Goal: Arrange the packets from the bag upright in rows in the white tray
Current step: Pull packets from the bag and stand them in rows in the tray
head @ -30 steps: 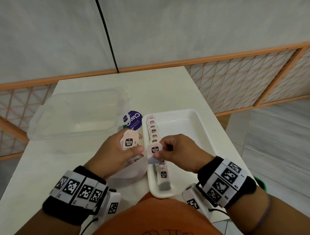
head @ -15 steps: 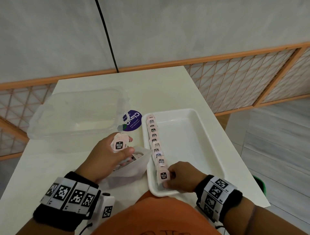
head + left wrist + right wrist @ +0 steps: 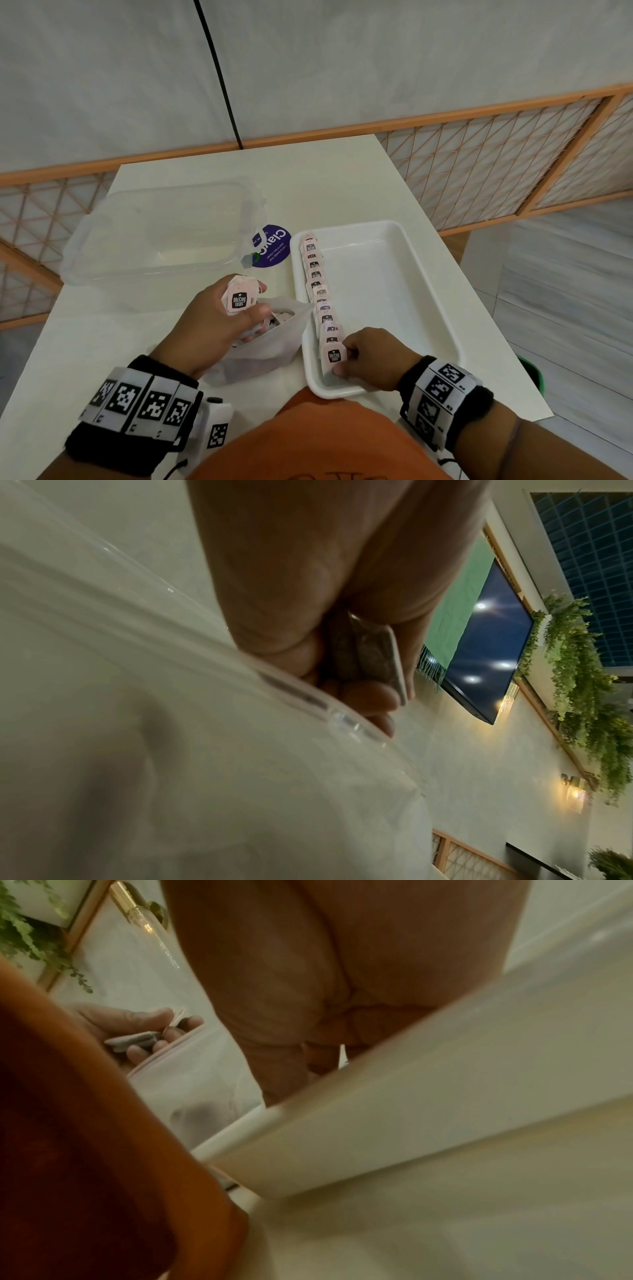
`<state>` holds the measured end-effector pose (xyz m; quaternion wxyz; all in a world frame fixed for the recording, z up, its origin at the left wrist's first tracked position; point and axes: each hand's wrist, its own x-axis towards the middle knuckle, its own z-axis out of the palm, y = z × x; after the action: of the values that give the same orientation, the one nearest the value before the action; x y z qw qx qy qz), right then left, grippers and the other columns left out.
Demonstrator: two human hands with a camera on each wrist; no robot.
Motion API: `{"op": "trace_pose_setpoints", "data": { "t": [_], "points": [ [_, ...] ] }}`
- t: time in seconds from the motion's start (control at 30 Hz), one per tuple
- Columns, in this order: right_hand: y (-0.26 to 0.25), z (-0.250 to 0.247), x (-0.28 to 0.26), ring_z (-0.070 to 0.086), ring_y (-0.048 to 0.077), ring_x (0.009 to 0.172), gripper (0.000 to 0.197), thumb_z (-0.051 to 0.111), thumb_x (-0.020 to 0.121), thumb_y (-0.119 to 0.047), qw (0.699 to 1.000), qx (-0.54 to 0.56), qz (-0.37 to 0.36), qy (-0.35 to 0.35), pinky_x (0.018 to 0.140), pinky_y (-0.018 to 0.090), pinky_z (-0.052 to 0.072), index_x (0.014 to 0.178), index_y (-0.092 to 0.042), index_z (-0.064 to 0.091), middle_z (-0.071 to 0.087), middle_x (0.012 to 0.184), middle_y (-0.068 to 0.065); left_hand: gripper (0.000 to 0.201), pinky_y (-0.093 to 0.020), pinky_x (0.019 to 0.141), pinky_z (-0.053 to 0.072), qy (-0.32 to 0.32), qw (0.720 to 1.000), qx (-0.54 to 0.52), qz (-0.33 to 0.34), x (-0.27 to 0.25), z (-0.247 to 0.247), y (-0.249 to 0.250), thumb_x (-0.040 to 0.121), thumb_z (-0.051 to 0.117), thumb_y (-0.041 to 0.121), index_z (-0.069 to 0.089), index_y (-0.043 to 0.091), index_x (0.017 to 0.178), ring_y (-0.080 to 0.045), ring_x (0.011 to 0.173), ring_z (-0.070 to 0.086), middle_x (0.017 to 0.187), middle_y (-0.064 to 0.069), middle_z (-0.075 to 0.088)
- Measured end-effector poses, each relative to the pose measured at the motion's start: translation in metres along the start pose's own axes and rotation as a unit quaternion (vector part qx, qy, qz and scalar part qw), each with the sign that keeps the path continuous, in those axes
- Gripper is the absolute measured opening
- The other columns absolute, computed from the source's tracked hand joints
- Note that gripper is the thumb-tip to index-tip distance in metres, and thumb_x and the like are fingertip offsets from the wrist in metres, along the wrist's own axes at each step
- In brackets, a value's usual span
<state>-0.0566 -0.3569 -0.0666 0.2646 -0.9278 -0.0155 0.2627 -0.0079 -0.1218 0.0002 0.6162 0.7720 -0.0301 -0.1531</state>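
A row of several pale pink tea packets [image 3: 317, 291] stands upright along the left wall of the white tray [image 3: 411, 301]. My right hand [image 3: 349, 356] pinches the nearest packet [image 3: 333, 356] at the front end of that row, down inside the tray. My left hand [image 3: 239, 305] grips a few more pink packets [image 3: 239, 298] just above the mouth of the translucent bag [image 3: 274, 339], which lies left of the tray with packets inside. In the left wrist view the held packets [image 3: 369, 653] show edge-on between curled fingers. In the right wrist view the tray rim [image 3: 411, 1096] hides most of my right fingers.
A clear plastic box [image 3: 157, 240] sits at the back left of the white table [image 3: 342, 178]. A purple round sticker [image 3: 272, 246] lies between box and tray. The tray's near end overhangs the table's front edge by my orange shirt [image 3: 308, 442]. The table's right edge runs close beside the tray.
My right hand carried a packet from mid-air down to the near end of the row and holds it there. My left hand sank slightly toward the bag, still gripping its packets.
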Motion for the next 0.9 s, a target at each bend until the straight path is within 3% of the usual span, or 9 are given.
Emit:
{"op": "trace_pose_setpoints", "data": {
  "t": [0.17,0.3,0.4,0.53,0.63,0.8,0.9],
  "points": [
    [-0.003,0.006,0.004,0.052,0.013,0.077,0.029,0.066,0.081,-0.045,1.0,-0.002,0.027,0.013,0.054,0.017,0.032,0.071,-0.024,0.048,0.05,0.073,-0.01,0.025,-0.021,0.052,0.051,0.006,1.0,0.008,0.003,0.001,0.0,-0.002,0.078,0.077,0.009,0.065,0.016,0.098,-0.019,0.063,0.066,0.073,-0.005,0.067],
    [-0.006,0.006,0.004,0.052,0.015,0.084,0.046,0.07,0.072,-0.052,0.995,0.036,0.081,0.044,0.058,0.022,0.036,0.096,-0.02,0.047,0.054,0.094,-0.005,0.03,-0.027,0.056,0.052,0.011,1.0,0.011,-0.005,0.002,-0.003,-0.003,0.069,0.078,0.021,0.066,0.02,0.097,-0.02,0.065,0.069,0.076,-0.005,0.068],
    [-0.005,0.004,0.003,0.051,0.015,0.086,0.056,0.068,0.076,-0.054,0.995,0.018,0.09,0.032,0.066,0.024,0.039,0.11,-0.015,0.048,0.057,0.107,0.0,0.03,-0.03,0.059,0.052,0.016,1.0,0.007,-0.006,0.003,-0.005,-0.005,0.065,0.074,0.027,0.067,0.024,0.094,-0.021,0.067,0.069,0.077,-0.006,0.068],
    [-0.009,0.003,0.004,0.052,0.015,0.085,0.05,0.066,0.08,-0.049,0.998,0.001,0.07,0.009,0.064,0.021,0.04,0.111,-0.014,0.049,0.06,0.108,0.002,0.025,-0.03,0.058,0.053,0.012,1.0,0.007,-0.001,0.004,-0.004,-0.005,0.075,0.078,0.018,0.066,0.021,0.096,-0.022,0.066,0.066,0.078,-0.01,0.066],
    [-0.012,-0.003,0.004,0.053,0.016,0.084,0.047,0.065,0.081,-0.048,0.998,-0.004,0.066,-0.004,0.061,0.021,0.039,0.109,-0.013,0.05,0.059,0.103,0.002,0.027,-0.033,0.058,0.051,0.007,1.0,0.001,0.0,0.005,-0.005,-0.005,0.066,0.074,0.026,0.067,0.024,0.092,-0.022,0.063,0.064,0.073,-0.008,0.065],
    [-0.015,-0.027,0.01,0.055,0.02,0.097,0.044,0.053,0.091,-0.041,0.997,-0.021,0.071,0.023,0.074,0.025,0.041,0.12,-0.009,0.048,0.058,0.118,0.007,0.033,-0.031,0.059,0.053,0.007,1.0,0.006,0.0,0.007,-0.006,-0.006,0.061,0.075,0.034,0.067,0.027,0.093,-0.022,0.066,0.067,0.074,-0.004,0.068],
    [-0.022,-0.035,0.013,0.053,0.021,0.086,0.028,0.048,0.094,-0.033,0.995,-0.074,0.065,-0.033,0.068,0.025,0.041,0.101,-0.006,0.056,0.062,0.1,0.008,0.034,-0.032,0.058,0.053,0.007,1.0,0.008,0.003,0.007,-0.005,-0.007,0.06,0.075,0.036,0.068,0.027,0.092,-0.022,0.065,0.067,0.072,-0.003,0.068]
  ]
}}
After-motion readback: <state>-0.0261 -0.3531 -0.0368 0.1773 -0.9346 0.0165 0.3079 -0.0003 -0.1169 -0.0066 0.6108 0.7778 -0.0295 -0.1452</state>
